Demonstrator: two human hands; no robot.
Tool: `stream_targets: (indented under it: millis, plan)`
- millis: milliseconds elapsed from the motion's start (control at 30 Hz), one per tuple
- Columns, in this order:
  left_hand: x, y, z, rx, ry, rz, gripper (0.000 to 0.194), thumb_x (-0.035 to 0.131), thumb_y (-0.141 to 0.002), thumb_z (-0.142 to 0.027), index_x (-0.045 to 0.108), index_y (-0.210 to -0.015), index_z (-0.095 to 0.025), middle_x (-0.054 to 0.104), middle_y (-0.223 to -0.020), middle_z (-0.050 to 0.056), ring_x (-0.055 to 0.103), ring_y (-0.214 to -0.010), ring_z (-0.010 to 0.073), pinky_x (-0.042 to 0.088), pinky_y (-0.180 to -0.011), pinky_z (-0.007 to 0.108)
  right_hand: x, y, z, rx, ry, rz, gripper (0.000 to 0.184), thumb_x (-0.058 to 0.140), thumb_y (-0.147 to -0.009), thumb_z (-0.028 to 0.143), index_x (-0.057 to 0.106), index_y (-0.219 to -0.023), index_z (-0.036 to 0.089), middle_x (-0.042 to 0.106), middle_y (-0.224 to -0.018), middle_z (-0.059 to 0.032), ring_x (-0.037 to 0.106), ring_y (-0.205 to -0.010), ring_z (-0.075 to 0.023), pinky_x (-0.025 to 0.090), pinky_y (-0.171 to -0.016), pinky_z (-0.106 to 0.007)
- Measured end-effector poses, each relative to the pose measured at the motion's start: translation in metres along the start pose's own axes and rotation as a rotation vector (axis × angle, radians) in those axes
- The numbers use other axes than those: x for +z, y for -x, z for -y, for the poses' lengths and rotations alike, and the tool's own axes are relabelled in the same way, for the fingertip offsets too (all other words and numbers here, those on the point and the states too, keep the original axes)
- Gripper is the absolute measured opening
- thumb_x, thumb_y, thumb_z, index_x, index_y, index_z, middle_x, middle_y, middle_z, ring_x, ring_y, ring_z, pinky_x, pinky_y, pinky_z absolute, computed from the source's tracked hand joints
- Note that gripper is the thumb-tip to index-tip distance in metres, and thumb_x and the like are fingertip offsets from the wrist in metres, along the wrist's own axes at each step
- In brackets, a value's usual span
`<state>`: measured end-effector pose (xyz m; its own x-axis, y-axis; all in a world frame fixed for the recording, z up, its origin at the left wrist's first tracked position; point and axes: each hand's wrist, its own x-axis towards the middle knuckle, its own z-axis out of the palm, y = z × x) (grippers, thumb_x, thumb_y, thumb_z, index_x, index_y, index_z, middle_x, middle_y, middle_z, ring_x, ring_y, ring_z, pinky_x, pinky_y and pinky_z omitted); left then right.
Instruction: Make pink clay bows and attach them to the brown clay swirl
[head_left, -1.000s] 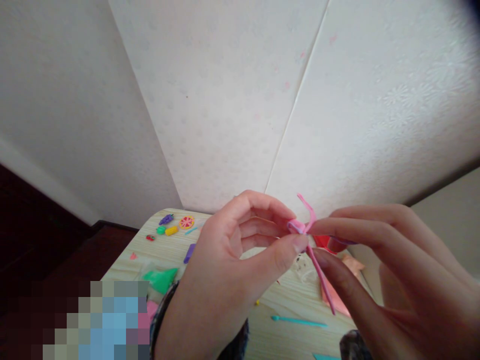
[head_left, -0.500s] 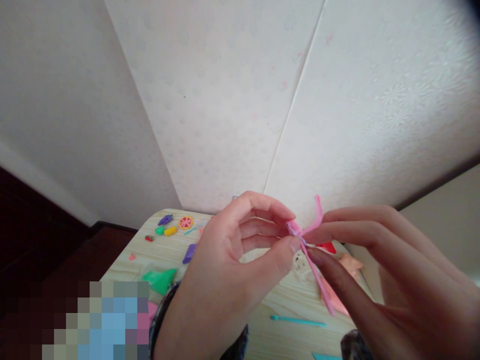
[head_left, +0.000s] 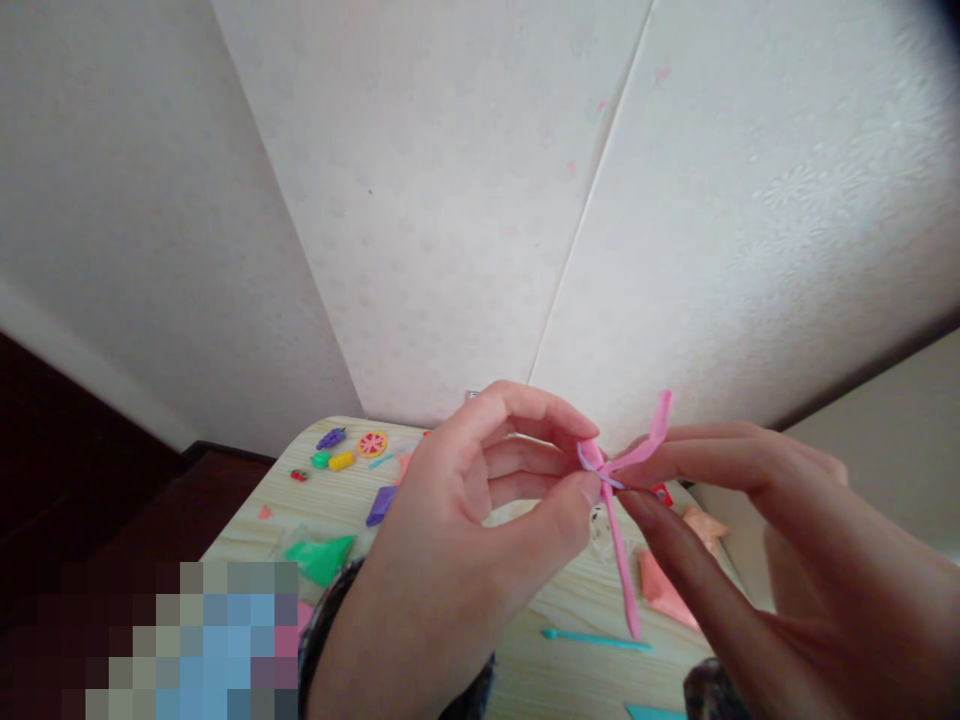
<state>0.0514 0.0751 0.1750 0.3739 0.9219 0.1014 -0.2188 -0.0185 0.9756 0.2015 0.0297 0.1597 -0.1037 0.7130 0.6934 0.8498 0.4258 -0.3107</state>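
A thin pink clay strip (head_left: 619, 545) is held up in front of me, above the table. My left hand (head_left: 465, 530) pinches its folded top between thumb and forefinger. My right hand (head_left: 757, 540) pinches the same spot from the right with thumb and fingers closed. One end of the strip sticks up to the right, the other hangs down toward the table.
A light wooden table (head_left: 540, 680) lies below, against a white wall. On it are a green clay piece (head_left: 322, 558), a purple piece (head_left: 380, 505), small coloured clay shapes (head_left: 352, 450) at the far left, a teal stick (head_left: 596, 640) and a salmon clay piece (head_left: 664, 590).
The upper end of the pink strip has swung to the right and up. The hanging end now points more straight down. Both hands stay pinched at the same place.
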Motion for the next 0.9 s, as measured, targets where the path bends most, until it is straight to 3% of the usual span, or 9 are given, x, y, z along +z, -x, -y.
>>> stream_targets:
  millis: [633,800,900]
  plan:
    - [-0.0032,-0.001,0.0016,0.031,-0.019,0.001,0.008,0.063,-0.076,-0.013,0.061,-0.081,-0.018,0.067,-0.083,-0.002,0.064,-0.077,0.0104,0.052,-0.072,0.02,0.0006,-0.0026,0.0044,0.039,-0.006,0.0,0.01,0.053,-0.086,0.019,0.056,-0.092,0.028,0.062,-0.072,0.0053,0.057,-0.063,-0.0121,0.043,-0.074,-0.031]
    - [-0.0029,-0.0022,0.0003,0.042,-0.033,-0.018,0.008,0.062,-0.076,-0.011,0.062,-0.08,-0.019,0.067,-0.083,-0.002,0.064,-0.077,0.0106,0.052,-0.071,0.02,0.0025,0.0,0.0029,0.065,-0.032,-0.004,0.012,0.054,-0.086,0.021,0.056,-0.094,0.029,0.064,-0.076,0.0046,0.058,-0.066,-0.0123,0.045,-0.069,-0.028]
    - [-0.0024,-0.0022,0.0006,0.063,-0.044,-0.047,0.009,0.061,-0.077,-0.011,0.064,-0.08,-0.019,0.067,-0.083,-0.003,0.063,-0.075,0.0096,0.05,-0.066,0.018,0.0018,0.004,-0.0038,0.093,-0.053,0.046,0.012,0.056,-0.086,0.031,0.056,-0.098,0.03,0.065,-0.078,0.0039,0.061,-0.071,-0.0141,0.046,-0.063,-0.027]
